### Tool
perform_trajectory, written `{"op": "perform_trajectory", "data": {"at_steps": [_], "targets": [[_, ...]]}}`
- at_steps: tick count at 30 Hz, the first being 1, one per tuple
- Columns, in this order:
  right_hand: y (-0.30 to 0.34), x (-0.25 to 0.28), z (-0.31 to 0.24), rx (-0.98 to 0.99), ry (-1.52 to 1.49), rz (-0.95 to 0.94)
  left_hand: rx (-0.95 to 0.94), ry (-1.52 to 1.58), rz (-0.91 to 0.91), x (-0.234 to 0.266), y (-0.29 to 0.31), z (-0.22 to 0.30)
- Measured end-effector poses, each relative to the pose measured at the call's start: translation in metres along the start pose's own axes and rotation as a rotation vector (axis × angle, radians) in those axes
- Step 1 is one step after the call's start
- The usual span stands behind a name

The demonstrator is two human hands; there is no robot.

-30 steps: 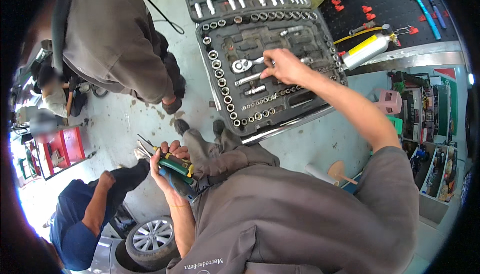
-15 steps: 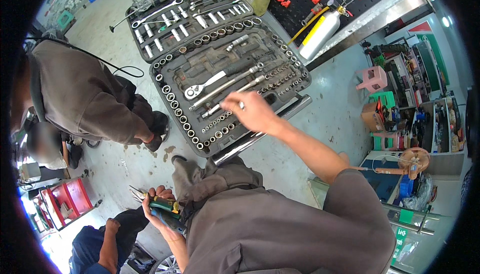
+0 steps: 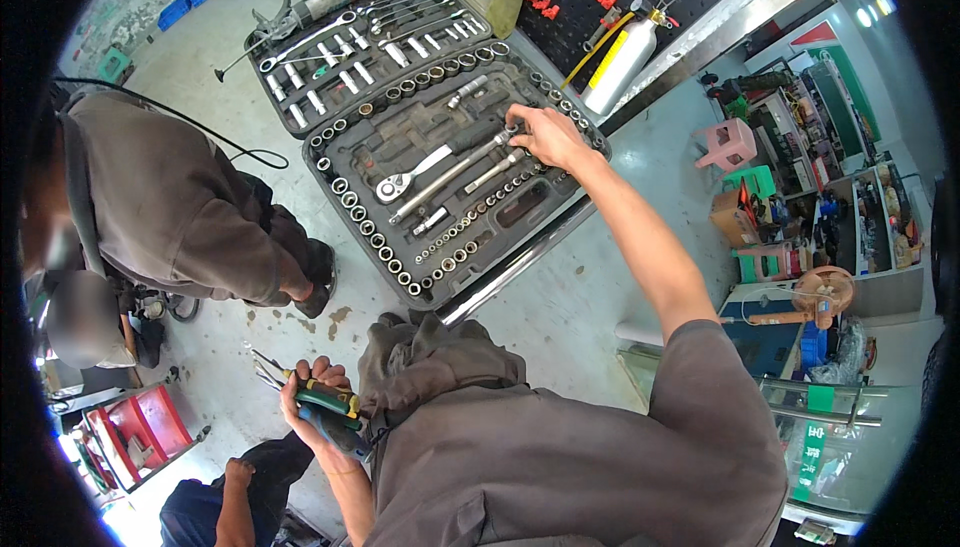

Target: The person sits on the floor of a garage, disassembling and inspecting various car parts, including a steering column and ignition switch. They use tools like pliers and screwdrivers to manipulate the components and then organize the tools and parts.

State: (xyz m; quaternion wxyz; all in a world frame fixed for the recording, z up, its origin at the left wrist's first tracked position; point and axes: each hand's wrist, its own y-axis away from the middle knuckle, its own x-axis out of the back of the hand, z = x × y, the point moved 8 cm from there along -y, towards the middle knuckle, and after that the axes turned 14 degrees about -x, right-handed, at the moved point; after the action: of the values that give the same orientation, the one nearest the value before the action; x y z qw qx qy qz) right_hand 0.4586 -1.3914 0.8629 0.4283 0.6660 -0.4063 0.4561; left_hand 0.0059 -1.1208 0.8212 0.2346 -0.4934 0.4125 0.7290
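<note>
**Desk:** What dominates the frame?

**Photographer:** An open black tool case (image 3: 395, 135), its lid half spread flat beyond the socket tray.

**Desk:** And the hands?

**Photographer:** The right hand (image 3: 545, 137) reaches over the tray, its fingertips drawn narrow at the upper end of a long chrome bar (image 3: 440, 185) — whether they grip it or merely touch it, I cannot tell. The left hand (image 3: 298, 411), well apart from the case, is wrapped around green-and-yellow-handled pliers (image 3: 326, 400) and a blue-handled tool (image 3: 335, 430).

**Desk:** Where is the bar?

**Photographer:** Mid-tray, between a ratchet (image 3: 432, 161) and a shorter bar (image 3: 495, 172), near both.

**Desk:** How is it best handled?

**Photographer:** In my judgement, with thumb and fingertip on opposite sides of the bar's end, as its neighbours crowd it. Straight, light force probably suits a snug recess — a sideways tug could knock the ratchet or jog the small sockets (image 3: 466, 222) alongside. The left hand's load is best held clear of the tray.
</note>
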Motion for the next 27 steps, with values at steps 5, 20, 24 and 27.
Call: {"op": "perform_trajectory", "data": {"at_steps": [5,20,24,27], "targets": [[-0.008,-0.004,0.009,-0.027,0.003,0.008,0.028,0.050,0.053,0.018,0.004,0.022],[0.093,-0.003,-0.062,-0.095,-0.610,-0.361,-0.142,0.057,0.050,0.033,-0.015,0.078],[0.084,-0.015,-0.063,0.047,-0.566,-0.352,-0.180,0.048,0.099,0.016,-0.019,0.038],[0.053,0.005,-0.057,0.109,-0.582,-0.108,-0.200,0.038,0.160,0.009,-0.023,-0.002]]}}
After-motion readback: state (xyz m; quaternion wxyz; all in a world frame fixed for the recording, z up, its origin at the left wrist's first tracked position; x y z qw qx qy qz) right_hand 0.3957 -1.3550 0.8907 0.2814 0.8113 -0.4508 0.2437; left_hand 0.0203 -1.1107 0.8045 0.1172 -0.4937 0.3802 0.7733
